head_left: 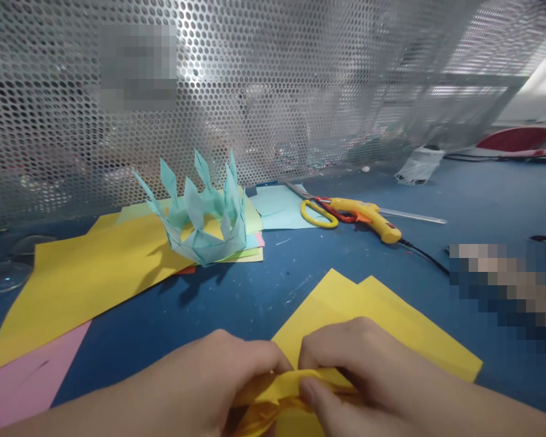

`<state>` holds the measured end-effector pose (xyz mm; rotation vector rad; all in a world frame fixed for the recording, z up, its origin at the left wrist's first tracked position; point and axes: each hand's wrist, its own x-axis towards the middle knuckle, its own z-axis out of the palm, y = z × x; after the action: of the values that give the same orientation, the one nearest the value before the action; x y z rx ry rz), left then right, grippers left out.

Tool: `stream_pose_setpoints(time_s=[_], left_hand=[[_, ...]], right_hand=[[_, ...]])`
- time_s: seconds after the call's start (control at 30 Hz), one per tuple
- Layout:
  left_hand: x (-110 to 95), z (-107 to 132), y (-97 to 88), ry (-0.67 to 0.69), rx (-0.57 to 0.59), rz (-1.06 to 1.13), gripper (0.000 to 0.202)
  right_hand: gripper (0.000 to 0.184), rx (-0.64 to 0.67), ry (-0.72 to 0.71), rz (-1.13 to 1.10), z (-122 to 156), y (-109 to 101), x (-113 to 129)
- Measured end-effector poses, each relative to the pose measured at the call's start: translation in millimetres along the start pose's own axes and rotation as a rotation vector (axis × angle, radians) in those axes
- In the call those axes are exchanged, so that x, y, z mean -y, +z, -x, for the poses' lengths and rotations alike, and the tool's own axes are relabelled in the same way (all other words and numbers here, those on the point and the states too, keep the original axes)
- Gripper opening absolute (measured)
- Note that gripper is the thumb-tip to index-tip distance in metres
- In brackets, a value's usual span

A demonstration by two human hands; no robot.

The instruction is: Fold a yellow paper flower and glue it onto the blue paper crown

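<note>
A folded piece of yellow paper (287,388) is gripped between my two hands at the bottom centre. My left hand (230,370) closes on its left part, fingers curled and partly hidden underneath. The thumb and bent fingers of my right hand (359,364) pinch the right part. Just beyond my hands, flat yellow sheets (418,321) lie overlapping on the blue table (236,309). A light-blue folded paper crown (209,243) with pointed tips stands upright farther off, to the left, on other paper.
A large yellow sheet (100,267) and a pink sheet (50,376) lie left. Scissors (319,212) rest beside a yellow glue gun (368,215), near a clear stick (414,216). A perforated metal screen (255,91) rises behind. A plastic-wrapped item (421,165) stands at the back right.
</note>
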<state>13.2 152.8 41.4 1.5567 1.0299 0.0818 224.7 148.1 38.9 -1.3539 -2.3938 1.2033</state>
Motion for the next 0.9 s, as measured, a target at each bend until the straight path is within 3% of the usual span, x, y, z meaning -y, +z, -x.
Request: stream_pose_setpoints(time_s=[0.2,0.37,0.57,0.9], left_hand=[[-3.3,1.3,-3.7,-0.030,-0.035,-0.057,0.011],[1.4,6.6,1.3,0.020,-0.074,-0.212,0.023],[1.4,3.7,0.3,0.133,-0.102,-0.298,0.023],[7.4,4.8,0.4,0.083,-0.104,-0.077,0.037]], right_hand=[[0.028,-0.040,-0.070,0.039,2.4,-1.3,-2.1],[0.022,-0.051,-0.161,0.006,-0.6,4.4,-9.9],[0.012,-0.298,-0.084,-0.091,9.7,18.4,-17.5],[0.017,-0.214,-0.058,-0.105,13.9,14.5,-14.0]])
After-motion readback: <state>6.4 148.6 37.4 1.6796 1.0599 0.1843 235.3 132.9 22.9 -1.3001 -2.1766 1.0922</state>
